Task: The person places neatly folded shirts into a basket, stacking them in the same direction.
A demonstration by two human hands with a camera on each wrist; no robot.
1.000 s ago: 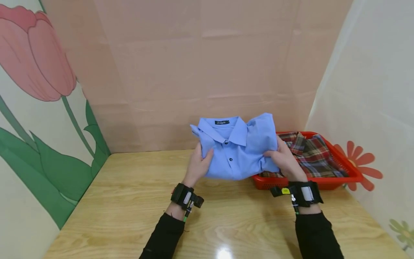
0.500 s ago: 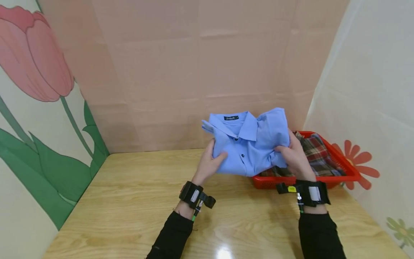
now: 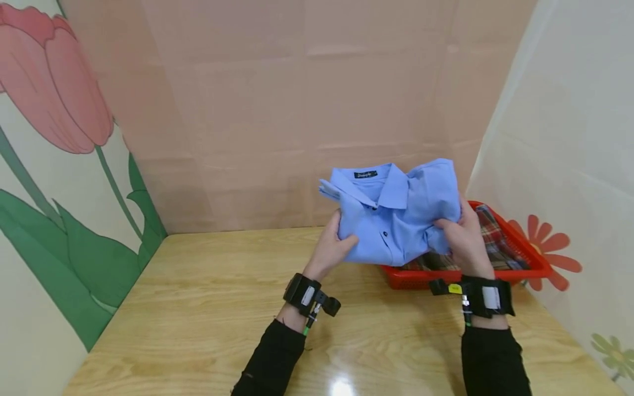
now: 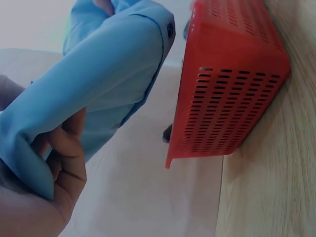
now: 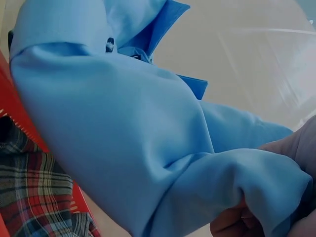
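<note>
A folded light-blue collared shirt (image 3: 376,220) is held in the air between both hands, its dark neck label and buttons facing up. My left hand (image 3: 329,247) grips its left edge, thumb on top; in the left wrist view the fingers (image 4: 69,153) curl under the cloth (image 4: 103,69). At the opposite side my right hand (image 3: 463,236) pinches the shirt's edge, with its fingers partly hidden by fabric in the right wrist view. Behind and below the shirt stands a red plastic basket (image 3: 537,267), partly covered by it. Plaid cloth (image 3: 495,242) lies inside the basket.
The basket rests on a light wooden table (image 3: 223,308) near its back right. A pinkish-brown covered wall (image 3: 297,110) rises at the back. Walls with printed flowers stand at left and right. Each wrist wears a black strap with a small camera.
Both hands have carried the shirt to the right and slightly up, so it now covers more of the basket. The grip looks the same.
</note>
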